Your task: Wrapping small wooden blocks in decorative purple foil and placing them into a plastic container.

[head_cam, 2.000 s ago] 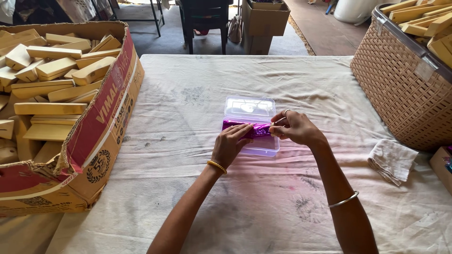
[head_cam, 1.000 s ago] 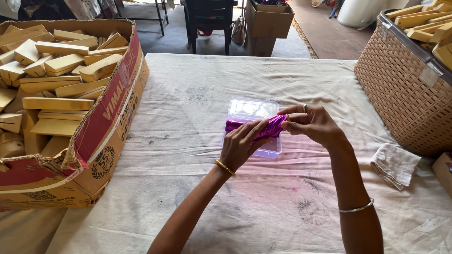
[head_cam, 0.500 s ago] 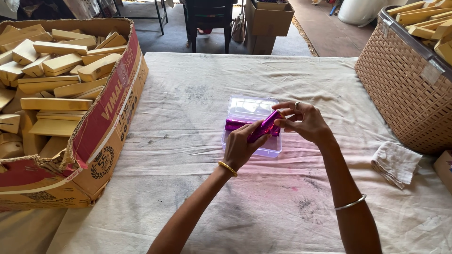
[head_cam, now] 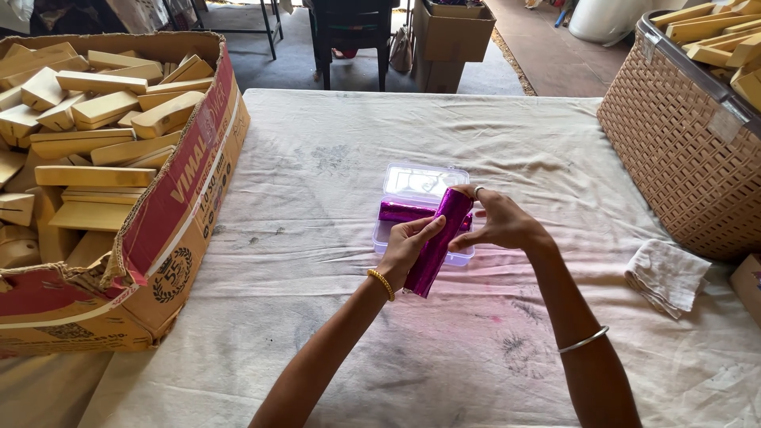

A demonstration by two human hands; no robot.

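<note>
Head view: left hand (head_cam: 406, 246) and right hand (head_cam: 495, 226) grasp purple foil package (head_cam: 436, 246) above clear box (head_cam: 412, 184).

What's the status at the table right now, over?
Both hands, left hand and right hand, hold a purple foil bar, tilted. Clear plastic box behind it holds another purple piece. Nothing blocking.

Glossy foil roll (head_cam: 434, 246) — clear plastic box (head_cam: 420, 184)
</note>
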